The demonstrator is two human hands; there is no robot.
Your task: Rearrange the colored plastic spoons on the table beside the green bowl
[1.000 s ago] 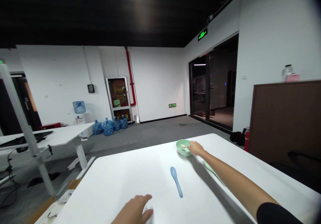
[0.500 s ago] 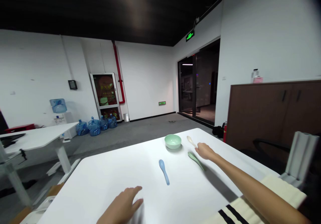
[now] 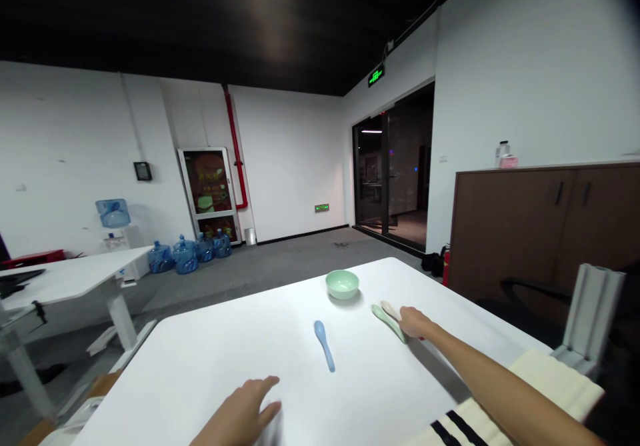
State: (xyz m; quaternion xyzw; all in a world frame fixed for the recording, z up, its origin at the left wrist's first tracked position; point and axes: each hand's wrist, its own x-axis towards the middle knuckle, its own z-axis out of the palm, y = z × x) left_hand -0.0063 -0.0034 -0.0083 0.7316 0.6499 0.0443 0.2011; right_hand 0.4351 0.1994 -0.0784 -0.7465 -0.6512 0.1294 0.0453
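Observation:
A pale green bowl (image 3: 343, 284) stands on the white table (image 3: 200, 379), with nothing visible sticking out of it. In front of it lies a blue plastic spoon (image 3: 324, 346). Further right, a pale green spoon (image 3: 387, 323) lies with its handle running under my right hand (image 3: 413, 321). That hand pinches a cream spoon (image 3: 390, 310), whose bowl end shows just beside the green spoon; its handle is hidden by my fingers. My left hand (image 3: 240, 409) rests near the table's front edge, fingers apart, holding nothing, nearest the blue spoon.
A cream cloth with black stripes (image 3: 500, 399) lies at the lower right, beside a grey upright bracket (image 3: 590, 313). A brown cabinet (image 3: 515, 226) and a black chair (image 3: 530, 299) stand to the right. Another white desk (image 3: 75, 279) stands left, with blue water jugs (image 3: 185, 256) beyond it.
The cream spoon has left the bowl and moved toward me with my right hand, ending beside the green spoon. My view has turned left and settled since the oldest frame.

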